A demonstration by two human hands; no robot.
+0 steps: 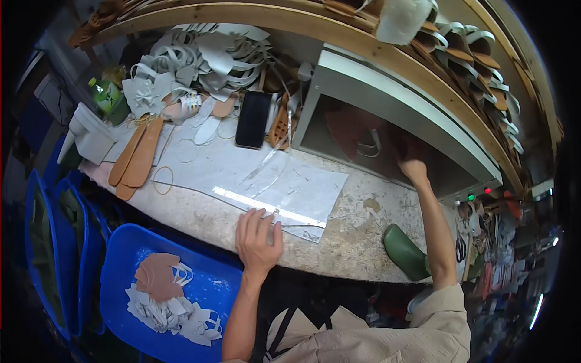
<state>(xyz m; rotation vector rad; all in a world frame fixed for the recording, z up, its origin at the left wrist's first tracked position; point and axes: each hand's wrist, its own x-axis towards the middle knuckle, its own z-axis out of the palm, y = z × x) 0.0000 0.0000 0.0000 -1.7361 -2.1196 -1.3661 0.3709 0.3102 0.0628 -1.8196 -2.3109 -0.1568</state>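
Note:
My left hand lies on the front edge of the worktable, fingers stretched over a clear plastic sheet and beside a shiny strip. It holds nothing that I can see. On the right, my right hand reaches into the dark front of a pale metal cabinet. Its fingers disappear in the dark there, so what they touch is hidden. Inside the cabinet a white strap piece shows dimly, left of that hand. A green shoe last lies on the table near my right forearm.
White shoe straps are heaped at the back left, near a phone and brown insoles. A blue bin with cut pieces stands below the table's left. Above, a wooden shelf carries sandals. Scissors hang right.

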